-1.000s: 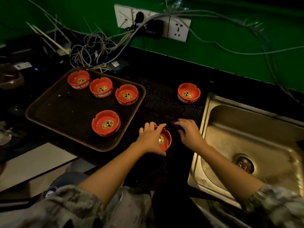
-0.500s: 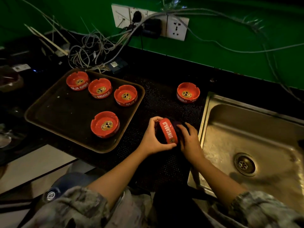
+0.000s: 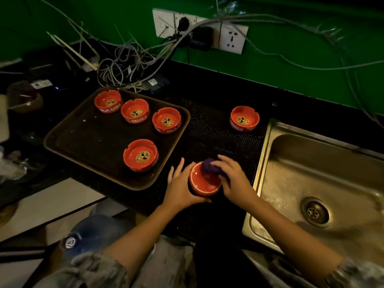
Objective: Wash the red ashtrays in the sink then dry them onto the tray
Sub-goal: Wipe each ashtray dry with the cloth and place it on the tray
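My left hand (image 3: pixel 180 187) grips a red ashtray (image 3: pixel 202 182) turned upside down over the black mat, thumb under its near edge. My right hand (image 3: pixel 232 179) presses a dark purple cloth (image 3: pixel 209 166) on the ashtray's upturned base. Several red ashtrays (image 3: pixel 140 155) stand upright on the brown tray (image 3: pixel 87 142) to the left. Another red ashtray (image 3: pixel 244 119) sits on the mat near the steel sink (image 3: pixel 311 169).
A black dotted mat (image 3: pixel 214 132) covers the counter between tray and sink. Tangled cables (image 3: pixel 124 67) and wall sockets (image 3: pixel 230 37) lie at the back against the green wall. Dim clutter sits at the far left. The sink drain (image 3: pixel 315 212) is bare.
My left hand lifted the ashtray from the mat, tipped it on edge, then turned it base up. My right hand brought the purple cloth onto its base.
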A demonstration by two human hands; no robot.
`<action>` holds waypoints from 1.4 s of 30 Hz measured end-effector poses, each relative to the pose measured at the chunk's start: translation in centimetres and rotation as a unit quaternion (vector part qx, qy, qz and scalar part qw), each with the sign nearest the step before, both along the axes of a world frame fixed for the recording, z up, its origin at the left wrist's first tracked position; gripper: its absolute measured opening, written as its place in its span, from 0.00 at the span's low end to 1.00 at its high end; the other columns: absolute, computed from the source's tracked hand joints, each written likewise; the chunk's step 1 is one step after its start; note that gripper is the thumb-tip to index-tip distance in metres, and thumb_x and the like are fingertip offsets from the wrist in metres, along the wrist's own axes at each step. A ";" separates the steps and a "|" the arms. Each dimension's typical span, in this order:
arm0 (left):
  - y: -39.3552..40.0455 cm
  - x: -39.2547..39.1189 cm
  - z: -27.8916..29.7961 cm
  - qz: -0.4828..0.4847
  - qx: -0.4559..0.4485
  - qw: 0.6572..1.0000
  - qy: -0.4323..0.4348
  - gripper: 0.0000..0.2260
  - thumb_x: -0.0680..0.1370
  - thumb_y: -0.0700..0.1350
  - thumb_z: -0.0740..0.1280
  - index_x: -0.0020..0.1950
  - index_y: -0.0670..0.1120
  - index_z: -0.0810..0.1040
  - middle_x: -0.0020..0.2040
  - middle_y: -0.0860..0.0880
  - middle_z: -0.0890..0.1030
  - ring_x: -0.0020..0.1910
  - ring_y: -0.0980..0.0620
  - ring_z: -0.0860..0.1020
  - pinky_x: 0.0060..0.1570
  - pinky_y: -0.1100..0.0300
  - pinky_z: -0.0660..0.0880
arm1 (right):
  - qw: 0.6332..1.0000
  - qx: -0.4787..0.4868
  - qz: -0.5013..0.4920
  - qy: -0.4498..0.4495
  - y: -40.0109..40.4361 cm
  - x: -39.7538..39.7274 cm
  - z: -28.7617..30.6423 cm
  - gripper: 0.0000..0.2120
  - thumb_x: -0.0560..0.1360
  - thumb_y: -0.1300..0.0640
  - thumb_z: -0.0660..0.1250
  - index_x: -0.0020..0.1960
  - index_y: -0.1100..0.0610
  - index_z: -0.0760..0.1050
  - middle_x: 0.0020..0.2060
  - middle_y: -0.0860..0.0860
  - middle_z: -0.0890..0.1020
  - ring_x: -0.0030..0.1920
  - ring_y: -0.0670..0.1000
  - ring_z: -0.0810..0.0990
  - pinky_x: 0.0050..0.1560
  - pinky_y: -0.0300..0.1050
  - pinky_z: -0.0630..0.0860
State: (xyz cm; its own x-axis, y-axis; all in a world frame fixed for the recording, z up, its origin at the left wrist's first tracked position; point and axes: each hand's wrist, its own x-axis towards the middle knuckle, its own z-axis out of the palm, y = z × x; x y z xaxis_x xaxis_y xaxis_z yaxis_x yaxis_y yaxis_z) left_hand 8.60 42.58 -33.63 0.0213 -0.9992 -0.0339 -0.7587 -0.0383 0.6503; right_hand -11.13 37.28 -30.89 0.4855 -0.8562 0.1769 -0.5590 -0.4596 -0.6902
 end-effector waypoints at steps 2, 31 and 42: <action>0.5 -0.1 -0.3 -0.001 -0.005 0.999 -0.034 0.55 0.55 0.76 0.69 0.77 0.53 0.60 0.76 0.53 0.63 0.78 0.54 0.47 0.76 0.52 0.40 | 0.996 -0.026 0.029 0.081 0.6 0.8 -0.3 0.23 0.75 0.61 0.63 0.69 0.54 0.70 0.71 0.57 0.67 0.71 0.58 0.63 0.71 0.52 0.60; 0.8 0.0 -1.0 0.017 0.001 0.992 -0.123 0.58 0.57 0.82 0.58 0.78 0.49 0.58 0.79 0.44 0.53 0.79 0.52 0.44 0.76 0.52 0.39 | 0.953 -0.164 0.105 0.231 1.9 -0.3 -0.8 0.19 0.77 0.54 0.62 0.66 0.57 0.73 0.63 0.55 0.76 0.67 0.60 0.71 0.69 0.54 0.68; 0.5 0.2 -1.2 0.002 0.017 0.989 -0.145 0.52 0.61 0.76 0.58 0.78 0.49 0.56 0.80 0.44 0.51 0.79 0.51 0.43 0.76 0.50 0.39 | 0.974 -0.109 0.121 0.156 3.2 2.6 0.1 0.20 0.77 0.56 0.63 0.69 0.58 0.71 0.67 0.56 0.74 0.70 0.59 0.67 0.71 0.51 0.60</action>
